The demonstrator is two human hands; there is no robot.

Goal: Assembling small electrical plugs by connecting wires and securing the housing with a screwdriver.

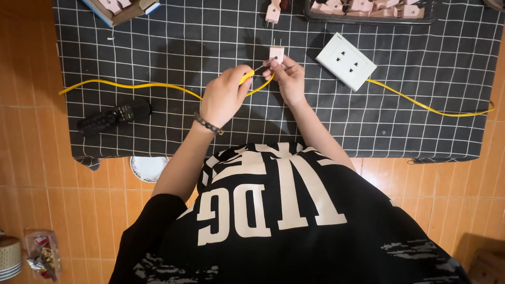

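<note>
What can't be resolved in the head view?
- Yellow cable end: hidden behind left hand fingers.
- Pink plug underside: covered by right hand.
- Tray and box: cut off by the top edge.
- Remote control buttons: too small.

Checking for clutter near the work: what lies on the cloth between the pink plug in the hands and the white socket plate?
Nothing: in the head view, only bare checked cloth separates the plug from the socket plate.

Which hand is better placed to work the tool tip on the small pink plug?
Left. The left hand grips the yellow-handled screwdriver, its tip already at the small pink plug. The right hand is occupied steadying that plug from beside it.
</note>
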